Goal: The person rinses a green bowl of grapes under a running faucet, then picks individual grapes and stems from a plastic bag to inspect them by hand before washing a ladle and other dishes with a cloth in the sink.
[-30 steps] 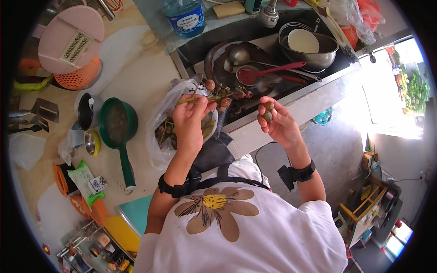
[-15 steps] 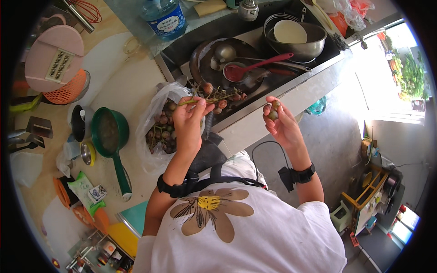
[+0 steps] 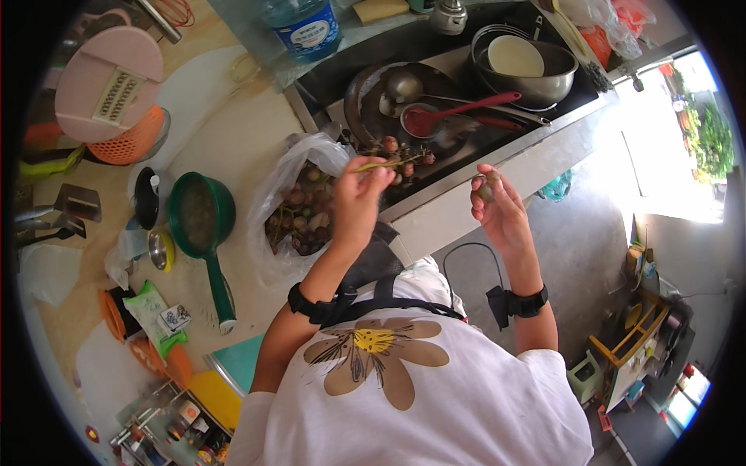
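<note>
My left hand (image 3: pixel 360 203) pinches the green stem of a grape bunch (image 3: pixel 409 159), holding it up at the sink's near edge. Several reddish grapes still hang on its thin, mostly bare stalks. To the right, above the sink's front ledge, my right hand (image 3: pixel 501 203) is closed around a few loose greenish-brown grapes (image 3: pixel 487 189), palm turned up. A clear plastic bag (image 3: pixel 268 190) full of more grapes (image 3: pixel 301 208) stands open on the counter beside my left wrist.
The dark sink (image 3: pixel 458 159) holds a large pan, a ladle, a red ladle (image 3: pixel 466 110) and a steel bowl (image 3: pixel 544 87) with a cream bowl in it. A green long-handled strainer (image 3: pixel 225 203) lies left of the bag. Behind stands a blue-labelled bottle (image 3: pixel 307 31).
The whole view has shifted, so the scene sits further right. My left hand has tilted the bunch a little; both hands keep their hold.
</note>
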### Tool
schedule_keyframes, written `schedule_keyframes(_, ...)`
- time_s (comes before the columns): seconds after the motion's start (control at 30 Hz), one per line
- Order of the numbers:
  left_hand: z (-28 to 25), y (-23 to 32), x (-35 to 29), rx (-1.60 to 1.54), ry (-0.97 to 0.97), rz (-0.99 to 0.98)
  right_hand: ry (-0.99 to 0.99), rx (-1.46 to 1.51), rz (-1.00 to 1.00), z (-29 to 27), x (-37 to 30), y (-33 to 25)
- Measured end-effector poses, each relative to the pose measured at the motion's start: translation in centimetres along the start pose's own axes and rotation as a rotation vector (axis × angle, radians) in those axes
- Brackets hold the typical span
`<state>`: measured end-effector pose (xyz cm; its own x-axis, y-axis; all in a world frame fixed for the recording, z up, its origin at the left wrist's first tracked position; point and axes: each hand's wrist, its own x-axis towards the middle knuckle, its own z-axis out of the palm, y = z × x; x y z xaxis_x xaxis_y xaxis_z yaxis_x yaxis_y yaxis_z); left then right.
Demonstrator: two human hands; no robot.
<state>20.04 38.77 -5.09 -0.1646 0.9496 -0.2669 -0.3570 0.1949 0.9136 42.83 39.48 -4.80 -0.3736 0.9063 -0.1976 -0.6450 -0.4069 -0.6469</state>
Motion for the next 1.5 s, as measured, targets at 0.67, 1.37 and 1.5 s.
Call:
schedule_keyframes(0.67,-12.5,-0.8,-9.4,0.796,0.435,0.323,-0.407,-0.12,0.758,23.6,12.1,15.8)
schedule_keyframes(1.37,-13.7,1.1,-7.4,1.074,0.566,0.318,-0.593,-1.166,0.214,12.0,10.9,11.1)
schedule_keyframes(1.5,-12.9,1.1,-5.0,1.51,0.62,0.094,-0.526,-1.265,-0.065,11.0,10.0,12.5)
